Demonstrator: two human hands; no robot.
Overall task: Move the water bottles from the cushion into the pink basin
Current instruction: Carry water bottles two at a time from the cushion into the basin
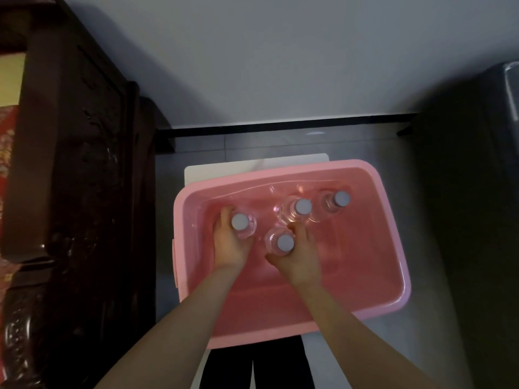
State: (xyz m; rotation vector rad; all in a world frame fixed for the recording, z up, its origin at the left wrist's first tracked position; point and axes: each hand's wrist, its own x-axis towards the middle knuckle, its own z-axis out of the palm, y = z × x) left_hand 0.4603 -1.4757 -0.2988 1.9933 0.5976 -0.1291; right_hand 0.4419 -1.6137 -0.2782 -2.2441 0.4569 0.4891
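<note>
Pink basin [404,276]: four upright grey-capped bottles [302,206] | my left hand [229,245] grips leftmost bottle [239,221] | my right hand [302,256] grips nearest bottle [285,242]

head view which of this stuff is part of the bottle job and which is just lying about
In the job: pink basin; left hand gripping the left bottle; right hand gripping the near bottle; middle bottle and right bottle standing free in the basin.

Lying about: dark carved cabinet; white surface under the basin; red patterned cloth; dark bulky thing.
</note>
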